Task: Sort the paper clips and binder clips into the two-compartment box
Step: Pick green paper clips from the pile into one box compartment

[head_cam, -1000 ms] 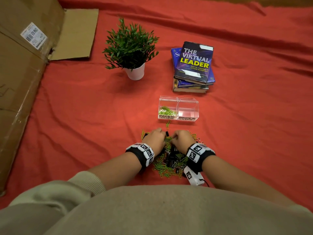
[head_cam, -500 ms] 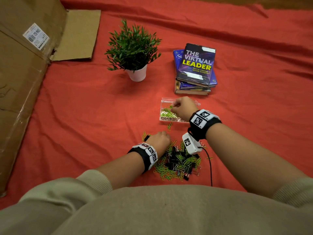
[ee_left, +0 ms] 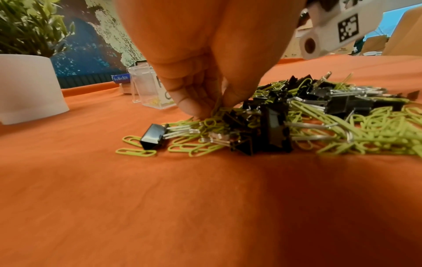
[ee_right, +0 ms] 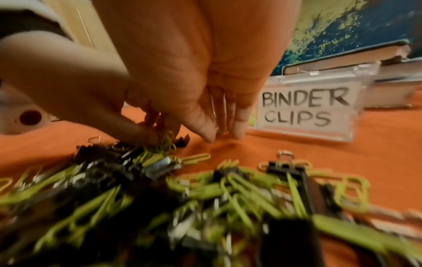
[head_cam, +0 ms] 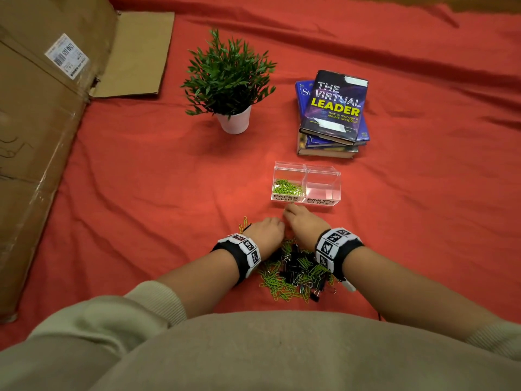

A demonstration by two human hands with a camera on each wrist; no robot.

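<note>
- Paper clips (head_cam: 287,187), green, already lie in the left compartment of the clear two-compartment box (head_cam: 324,176) at mid-frame in the head view; half a second ago the right hand was over that compartment, so a batch has probably just been dropped there.
- The right hand (head_cam: 303,224) has come back down to the cloth just below the box front, its fingers (ee_right: 238,129) fairly straight and tips down on a stray green clip beside the "BINDER CLIPS" label; whether they have pinched it yet cannot be told.
- The left hand (head_cam: 266,230) has stayed at the upper left of the mixed pile (head_cam: 296,273), its fingers (ee_left: 194,108) pinched on green clips.
- The right compartment looks bare, and black binder clips (ee_left: 154,137) remain tangled in the pile, so the task looks early.
- Room to move: the red cloth surface (head_cam: 141,193) lies open left and right of the pile. The plant (head_cam: 229,80) and stacked books (head_cam: 332,114) stand beyond the box, apart from the short path between pile and box.
</note>
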